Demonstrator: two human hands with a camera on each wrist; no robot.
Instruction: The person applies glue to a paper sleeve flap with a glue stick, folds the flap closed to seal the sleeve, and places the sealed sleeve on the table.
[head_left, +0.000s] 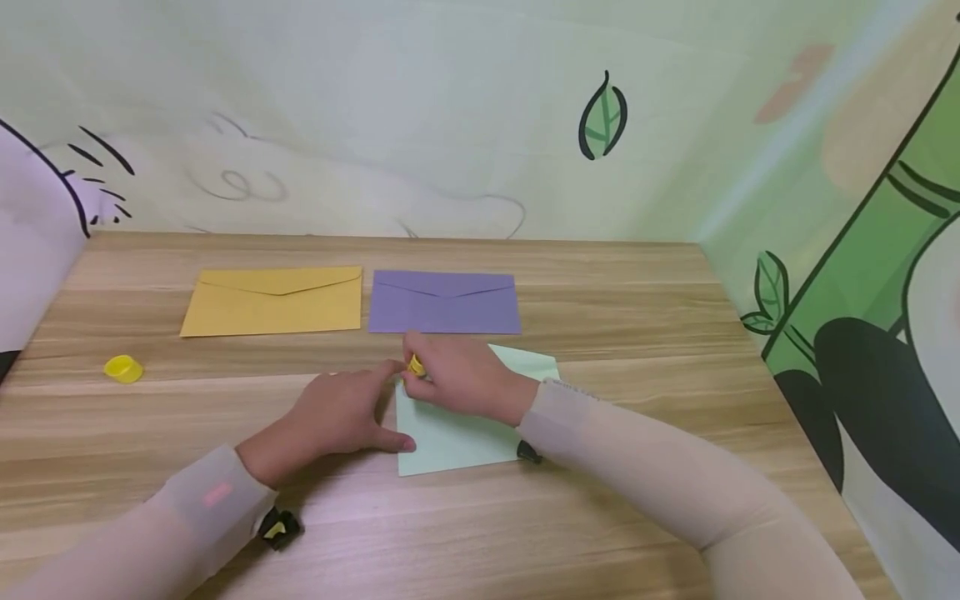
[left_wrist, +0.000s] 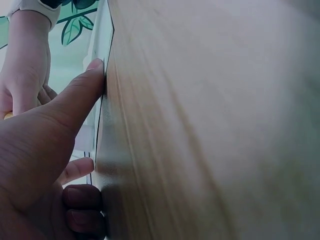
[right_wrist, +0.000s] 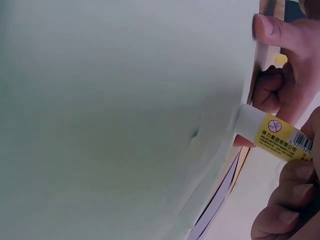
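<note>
Right hand (head_left: 461,375) clamped on a yellow-and-white cylindrical glue stick with a printed label (right_wrist: 282,137), fingers curled round the barrel. Stick tilted, its white end at the edge of a flat pale green paper piece (head_left: 450,437), by the far left corner; whether the glue itself touches the paper, cannot tell. Left hand (head_left: 333,412) has thumb and index finger spread apart along the paper's left side: thumb on the near part of that edge, index up at the far corner, right beside the stick. Two other left fingertips bent at the tabletop, per left wrist view. Green paper lies flat on the wood-grain table (head_left: 637,350), in front of the person, partly under the right hand and forearm.

Behind it: rectangular purple paper envelope (head_left: 446,304), flap side up, with a rectangular golden-yellow paper envelope (head_left: 281,304) just to its left, also flap up. Short round yellow plastic cap (head_left: 123,369) on the table, far left, well apart from the hands. Pale printed wall covering with leaf drawings (head_left: 375,125) at the back.
</note>
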